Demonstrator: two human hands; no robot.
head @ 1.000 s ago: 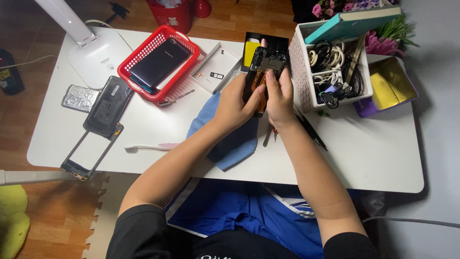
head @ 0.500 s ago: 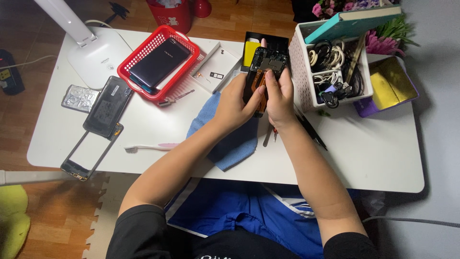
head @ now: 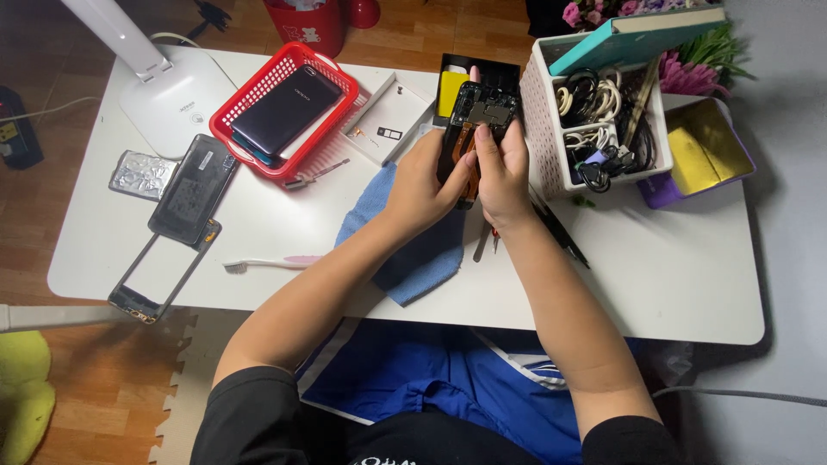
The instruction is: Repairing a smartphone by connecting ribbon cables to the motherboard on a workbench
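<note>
Nothing has visibly shifted: both hands stay clamped on the opened phone (head: 475,129), left hand (head: 422,185) cradling, right hand (head: 502,168) pinching, its long axis pointing away over the worktop (head: 672,258).

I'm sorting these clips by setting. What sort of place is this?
Probably a home phone-repair desk: both hands hold an opened phone over a white table, with loose phone frames, a cable-filled basket and a desk lamp.

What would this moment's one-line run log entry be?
left hand: holds opened phone | right hand: fingers on its board | under: blue cloth | left: red basket | right: white basket
</note>
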